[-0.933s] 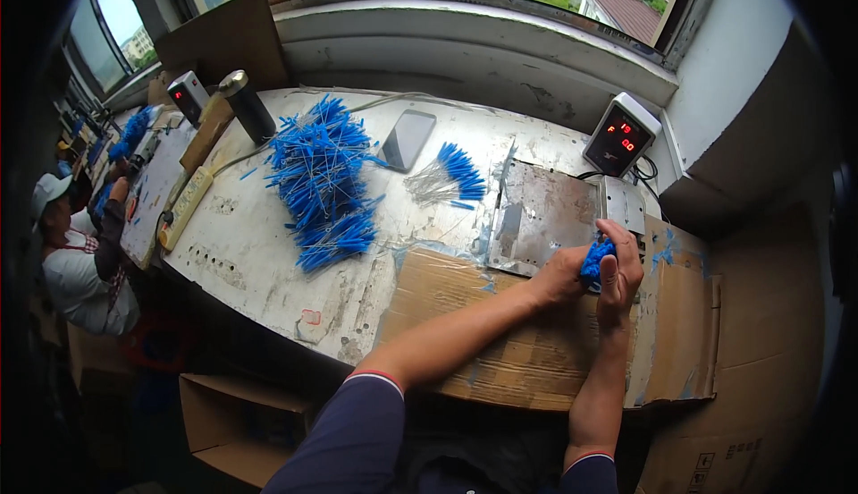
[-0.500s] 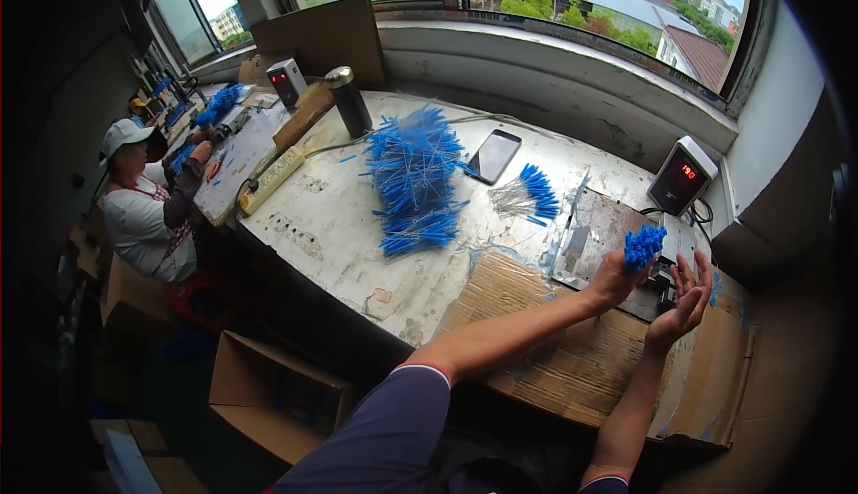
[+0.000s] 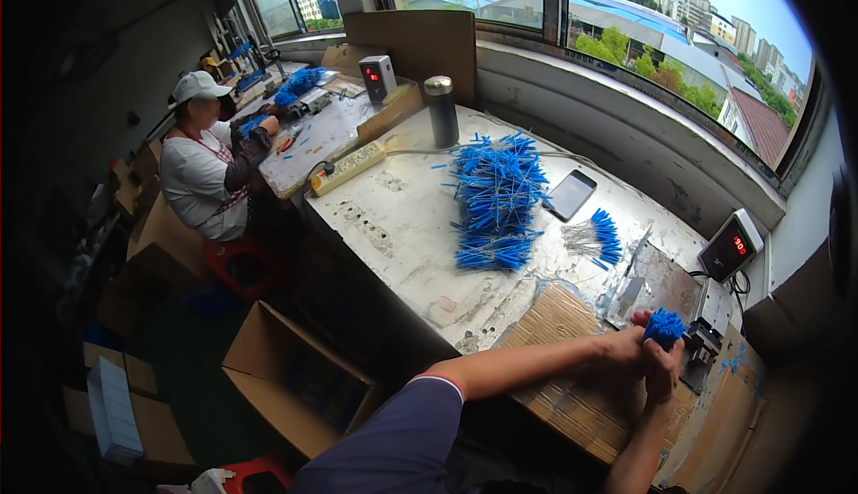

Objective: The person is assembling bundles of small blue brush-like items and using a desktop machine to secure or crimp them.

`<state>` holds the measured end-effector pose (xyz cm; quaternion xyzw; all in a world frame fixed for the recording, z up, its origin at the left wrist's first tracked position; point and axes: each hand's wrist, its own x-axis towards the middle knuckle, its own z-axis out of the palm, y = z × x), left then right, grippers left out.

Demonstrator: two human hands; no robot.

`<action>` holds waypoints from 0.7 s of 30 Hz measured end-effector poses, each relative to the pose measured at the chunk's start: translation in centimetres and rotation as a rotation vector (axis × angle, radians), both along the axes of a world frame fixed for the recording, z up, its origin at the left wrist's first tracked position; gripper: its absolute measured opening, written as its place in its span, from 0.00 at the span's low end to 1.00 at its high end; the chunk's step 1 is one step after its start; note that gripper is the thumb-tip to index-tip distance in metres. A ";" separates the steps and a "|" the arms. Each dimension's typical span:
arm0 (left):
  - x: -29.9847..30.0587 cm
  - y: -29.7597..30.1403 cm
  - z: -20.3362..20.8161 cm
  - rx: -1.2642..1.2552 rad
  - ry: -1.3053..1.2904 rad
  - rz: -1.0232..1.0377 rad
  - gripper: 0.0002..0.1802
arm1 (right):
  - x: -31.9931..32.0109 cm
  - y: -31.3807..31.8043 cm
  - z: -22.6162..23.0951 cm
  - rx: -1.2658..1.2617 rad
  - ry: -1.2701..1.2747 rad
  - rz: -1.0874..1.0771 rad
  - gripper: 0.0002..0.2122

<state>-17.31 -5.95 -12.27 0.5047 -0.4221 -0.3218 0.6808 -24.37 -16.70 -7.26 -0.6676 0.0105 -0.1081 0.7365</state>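
Two bare hands on one job: left hand (image 3: 626,347) and right hand (image 3: 660,371) both closed around a tight bundle of blue-tipped thin pieces (image 3: 664,325). Grip: bundle squeezed between the two, left on its left side, right wrapped from below and the near side. Exact finger placement partly hidden. Bundle sits upright-ish, blue ends up, over the near edge of a scuffed flat metal plate (image 3: 666,281), just left of a dark metal clamp-like fixture (image 3: 706,337).

Under the forearms: worn brown corrugated cardboard sheet (image 3: 556,317), laid on the near right part of a stained white worktable (image 3: 402,270). Behind the plate, right side: white box-shaped display with red lit digits (image 3: 731,245), black cable beside it.

Left of the plate: small fanned set of blue-tipped wires (image 3: 603,236), tips to the right. Next, black-screened smartphone (image 3: 572,194), lying flat. Then a big heap of blue-tipped wires (image 3: 500,194), crisscrossed. Dark cylindrical flask with metal lid (image 3: 441,114) stands behind the heap; cream power strip (image 3: 350,168) on the table's left edge.

Open brown cardboard box (image 3: 259,360) below, left. Co-worker in white cap and white shirt (image 3: 195,172) at the neighbouring table, far left.
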 end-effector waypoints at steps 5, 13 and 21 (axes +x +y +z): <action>0.4 2.5 1.4 0.187 0.092 -0.125 0.11 | -0.7 0.5 0.7 0.071 0.131 0.280 0.32; 0.2 1.6 -0.2 0.074 0.364 -0.206 0.10 | 1.0 -1.8 -2.5 0.171 0.013 0.114 0.18; -0.7 3.5 0.9 0.128 0.467 -0.143 0.27 | 0.4 1.5 -1.1 0.299 -0.006 0.240 0.14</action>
